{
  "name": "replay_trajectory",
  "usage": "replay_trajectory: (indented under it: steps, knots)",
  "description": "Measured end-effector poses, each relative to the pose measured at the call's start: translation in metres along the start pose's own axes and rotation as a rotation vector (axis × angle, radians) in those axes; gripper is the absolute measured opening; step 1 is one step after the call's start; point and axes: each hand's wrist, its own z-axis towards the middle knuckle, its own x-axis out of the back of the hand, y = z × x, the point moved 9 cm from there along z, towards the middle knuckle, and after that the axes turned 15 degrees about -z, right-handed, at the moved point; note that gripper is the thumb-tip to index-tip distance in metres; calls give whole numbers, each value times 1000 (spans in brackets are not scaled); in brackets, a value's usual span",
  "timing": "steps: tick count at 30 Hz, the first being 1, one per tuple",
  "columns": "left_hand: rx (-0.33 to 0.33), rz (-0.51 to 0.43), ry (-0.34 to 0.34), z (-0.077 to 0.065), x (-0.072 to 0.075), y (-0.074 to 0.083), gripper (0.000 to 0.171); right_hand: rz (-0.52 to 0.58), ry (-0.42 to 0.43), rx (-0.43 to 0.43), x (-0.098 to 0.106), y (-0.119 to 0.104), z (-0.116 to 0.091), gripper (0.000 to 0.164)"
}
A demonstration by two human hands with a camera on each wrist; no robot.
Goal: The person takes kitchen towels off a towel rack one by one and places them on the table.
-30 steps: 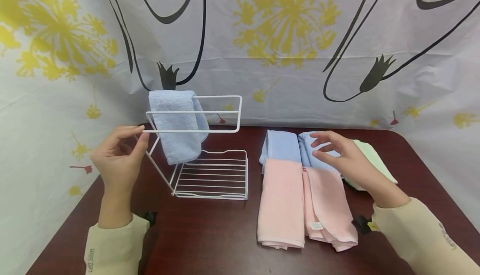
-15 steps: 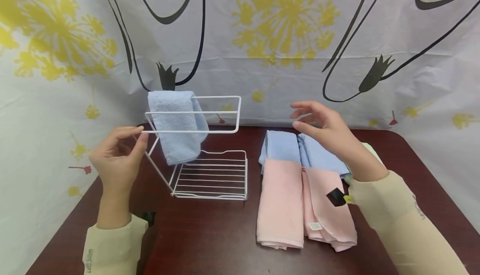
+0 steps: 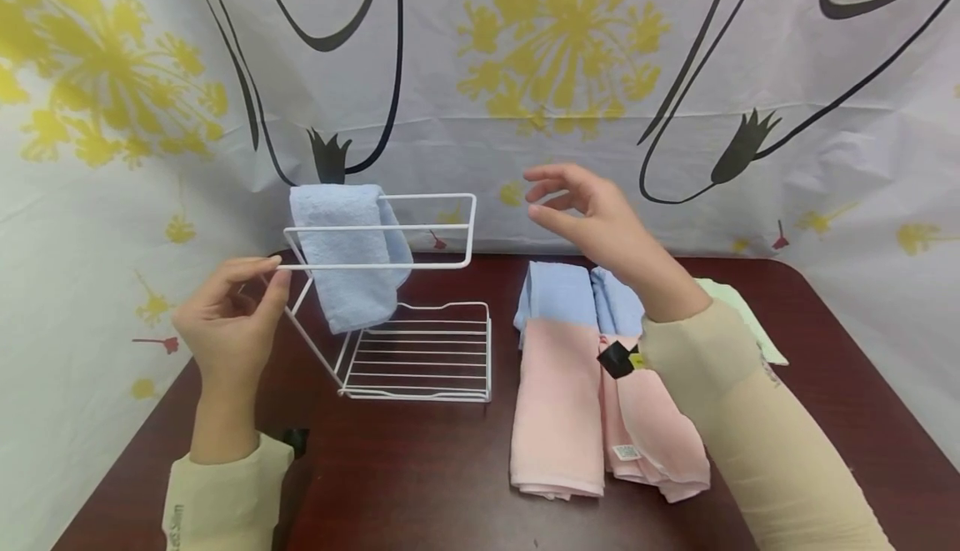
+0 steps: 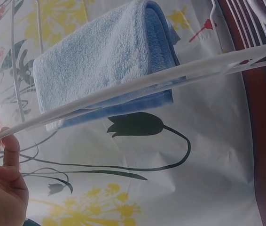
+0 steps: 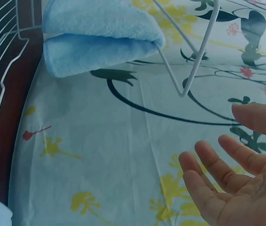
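A white wire towel rack (image 3: 414,393) stands at the left of the table, with a blue towel (image 3: 348,259) draped over its rear upper bar. My left hand (image 3: 232,318) pinches the front left corner of the rack's top frame between thumb and fingers, as the left wrist view also shows. In mid-air to the right of the rack is my right hand (image 3: 588,209), its fingers relaxed and slightly bent with nothing in them. The right wrist view shows that hand (image 5: 236,179) apart from the rack and the hanging blue towel (image 5: 100,35).
Two folded pink towels (image 3: 558,409) lie in front of folded blue towels (image 3: 561,293) on the dark red table (image 3: 420,476). A pale green towel (image 3: 738,309) lies at the right, partly behind my right sleeve. A patterned cloth (image 3: 465,51) hangs behind the table.
My right hand has risen from above the folded blue towels and moved left toward the rack. The left hand keeps its hold on the rack's corner.
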Motion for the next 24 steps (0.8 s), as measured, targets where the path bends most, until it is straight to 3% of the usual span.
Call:
replay_trajectory:
  steps: [10,24]
  knots:
    - [-1,5,8,0,0,1,15,-54,-21,107,-20,-42,34,43]
    - [2,24,-12,1,-1,2,16,-161,-128,268,-62,-92,70,45]
